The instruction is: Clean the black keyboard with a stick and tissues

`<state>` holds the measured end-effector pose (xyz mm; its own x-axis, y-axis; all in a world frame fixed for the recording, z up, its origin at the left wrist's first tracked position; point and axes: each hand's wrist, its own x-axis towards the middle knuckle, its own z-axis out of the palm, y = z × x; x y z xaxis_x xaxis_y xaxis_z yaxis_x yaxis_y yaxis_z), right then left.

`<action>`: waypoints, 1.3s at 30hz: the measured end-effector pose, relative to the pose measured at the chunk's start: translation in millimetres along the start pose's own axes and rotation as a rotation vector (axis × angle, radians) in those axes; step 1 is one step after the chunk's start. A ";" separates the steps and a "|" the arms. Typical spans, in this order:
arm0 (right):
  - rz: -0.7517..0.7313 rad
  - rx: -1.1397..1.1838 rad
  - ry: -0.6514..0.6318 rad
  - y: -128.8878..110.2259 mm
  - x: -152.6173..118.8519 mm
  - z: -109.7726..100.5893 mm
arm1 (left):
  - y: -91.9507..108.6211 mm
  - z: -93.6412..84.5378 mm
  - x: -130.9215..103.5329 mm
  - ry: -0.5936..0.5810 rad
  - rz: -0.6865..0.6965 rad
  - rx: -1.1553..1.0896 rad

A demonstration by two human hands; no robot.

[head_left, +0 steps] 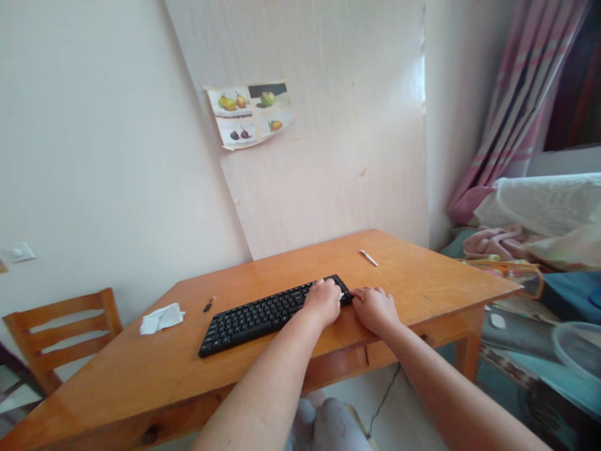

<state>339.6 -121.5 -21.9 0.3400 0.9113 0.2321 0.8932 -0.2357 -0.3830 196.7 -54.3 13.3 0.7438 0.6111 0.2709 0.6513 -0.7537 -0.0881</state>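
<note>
A black keyboard lies at a slant on the wooden table. My left hand rests over its right-hand keys with the fingers bent and closed. A small bit of something white shows at those fingers, mostly hidden, and I cannot make out what it is. At the keyboard's right end, my right hand pinches the edge, its fingers bent and its palm low over the table.
On the wooden table lie a crumpled white tissue, a small black object and a white pen-like stick. A wooden chair stands left. Fruit pictures hang on the board behind. A cable hangs below.
</note>
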 end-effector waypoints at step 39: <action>-0.024 -0.066 -0.027 13.7 8.4 7.3 | -157.0 -35.7 -189.4 0.068 -0.228 -0.032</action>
<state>352.6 -114.6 -31.8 0.3107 0.9257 0.2158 0.9189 -0.2345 -0.3172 -51.8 -60.4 10.0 0.5657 0.7491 0.3447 0.7951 -0.6064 0.0131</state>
